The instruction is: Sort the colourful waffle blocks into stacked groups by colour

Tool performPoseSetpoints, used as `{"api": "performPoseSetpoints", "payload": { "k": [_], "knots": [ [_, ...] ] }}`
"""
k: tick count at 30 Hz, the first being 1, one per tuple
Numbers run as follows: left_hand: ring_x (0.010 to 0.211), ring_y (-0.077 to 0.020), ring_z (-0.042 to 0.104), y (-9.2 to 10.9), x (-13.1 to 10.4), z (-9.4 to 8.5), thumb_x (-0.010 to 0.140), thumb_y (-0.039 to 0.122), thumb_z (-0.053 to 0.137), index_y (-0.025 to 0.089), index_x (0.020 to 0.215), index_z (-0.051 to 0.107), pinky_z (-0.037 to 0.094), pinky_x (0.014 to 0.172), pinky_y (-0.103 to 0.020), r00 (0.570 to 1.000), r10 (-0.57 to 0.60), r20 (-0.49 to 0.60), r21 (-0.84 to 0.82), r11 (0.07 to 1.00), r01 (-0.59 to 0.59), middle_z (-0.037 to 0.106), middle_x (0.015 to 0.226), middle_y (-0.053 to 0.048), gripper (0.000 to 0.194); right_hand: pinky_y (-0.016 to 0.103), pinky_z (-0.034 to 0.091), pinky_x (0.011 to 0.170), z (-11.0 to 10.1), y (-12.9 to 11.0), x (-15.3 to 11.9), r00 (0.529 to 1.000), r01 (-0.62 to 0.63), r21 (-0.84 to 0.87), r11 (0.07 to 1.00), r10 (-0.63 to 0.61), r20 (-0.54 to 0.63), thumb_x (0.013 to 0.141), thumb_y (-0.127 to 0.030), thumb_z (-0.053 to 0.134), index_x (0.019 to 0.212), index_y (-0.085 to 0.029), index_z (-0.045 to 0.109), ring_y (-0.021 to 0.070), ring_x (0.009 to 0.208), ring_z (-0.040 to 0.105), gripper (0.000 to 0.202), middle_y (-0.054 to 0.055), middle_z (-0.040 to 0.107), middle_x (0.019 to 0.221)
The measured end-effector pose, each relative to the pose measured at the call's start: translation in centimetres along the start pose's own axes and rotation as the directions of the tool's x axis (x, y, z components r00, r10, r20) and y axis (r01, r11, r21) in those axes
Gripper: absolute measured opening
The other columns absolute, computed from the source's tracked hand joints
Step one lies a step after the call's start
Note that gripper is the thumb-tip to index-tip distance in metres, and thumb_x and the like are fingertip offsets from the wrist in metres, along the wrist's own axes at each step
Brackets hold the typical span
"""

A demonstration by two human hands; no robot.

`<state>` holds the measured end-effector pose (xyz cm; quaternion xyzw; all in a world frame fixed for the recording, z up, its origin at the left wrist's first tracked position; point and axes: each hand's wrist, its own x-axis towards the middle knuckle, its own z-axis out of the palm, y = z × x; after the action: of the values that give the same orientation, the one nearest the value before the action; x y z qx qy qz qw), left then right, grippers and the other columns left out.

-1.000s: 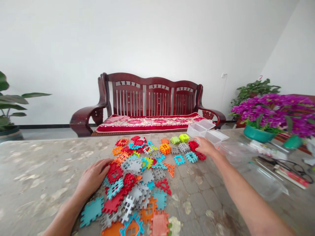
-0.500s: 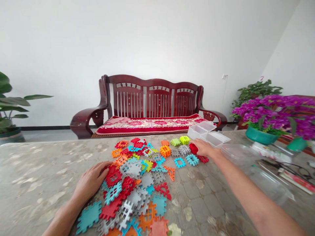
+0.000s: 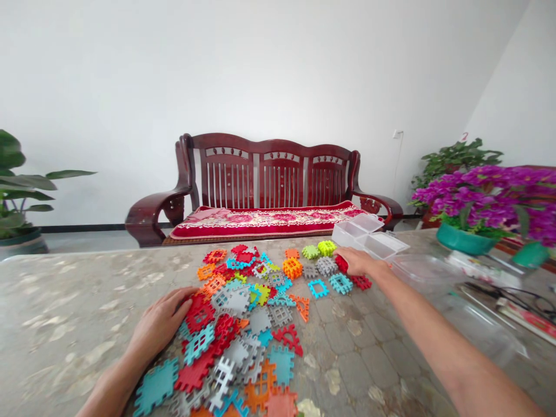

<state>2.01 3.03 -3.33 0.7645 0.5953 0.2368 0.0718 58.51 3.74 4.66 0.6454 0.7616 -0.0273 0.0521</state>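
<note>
A mixed heap of interlocking plastic building tiles with toothed edges, in red, teal, orange, grey and green, covers the middle of the table. My left hand (image 3: pixel 164 315) lies open along the heap's left edge, its fingertips against a red tile (image 3: pixel 200 313). Farther off, my right hand (image 3: pixel 354 260) reaches over a stack of red tiles (image 3: pixel 341 263), with its fingers closed on it; they partly hide the stack. Around that hand sit small sorted stacks: grey tiles (image 3: pixel 326 266), blue tiles (image 3: pixel 340 283), orange tiles (image 3: pixel 292 267) and yellow-green tiles (image 3: pixel 326 248). One red tile (image 3: pixel 361 282) lies just under my right wrist.
A clear divided plastic box (image 3: pixel 350 233) stands open behind my right hand. Clear plastic lids or trays (image 3: pixel 423 269), eyeglasses (image 3: pixel 532 298) and purple flowers in a teal pot (image 3: pixel 464 237) occupy the right side. Beyond the table is a wooden bench (image 3: pixel 278 174).
My right hand has shifted slightly and now covers more of the red stack. The left hand stays where it was. The view has moved very slightly.
</note>
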Motion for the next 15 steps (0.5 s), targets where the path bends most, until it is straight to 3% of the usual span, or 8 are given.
{"api": "performPoseSetpoints", "payload": {
  "k": [7,15],
  "knots": [
    [0.111,-0.0210,0.066,-0.1,-0.1,0.0,0.090,0.047,0.039,0.030,0.116,0.068,0.048,0.102,-0.033,1.000,0.014,-0.016,-0.006,1.000,-0.014,0.071,0.122,-0.001,0.042,0.035,0.035,0.111,0.5,0.2,0.4,1.000,0.021,0.018,1.000,-0.021,-0.003,0.066,-0.004,0.059,0.140,-0.019,0.049,0.0269,0.137,0.043,0.076,0.013,0.046,0.150],
    [0.109,-0.0211,0.066,-0.1,0.0,0.1,0.090,0.047,0.040,0.029,0.115,0.069,0.049,0.102,-0.034,0.999,0.016,-0.027,-0.013,1.000,-0.017,0.072,0.121,-0.002,0.042,0.028,0.042,0.099,0.7,0.6,1.6,0.997,0.076,0.046,0.996,-0.077,0.028,0.058,-0.004,0.060,0.111,-0.021,0.068,0.0248,0.113,0.059,0.056,0.007,0.068,0.120]
  ]
}}
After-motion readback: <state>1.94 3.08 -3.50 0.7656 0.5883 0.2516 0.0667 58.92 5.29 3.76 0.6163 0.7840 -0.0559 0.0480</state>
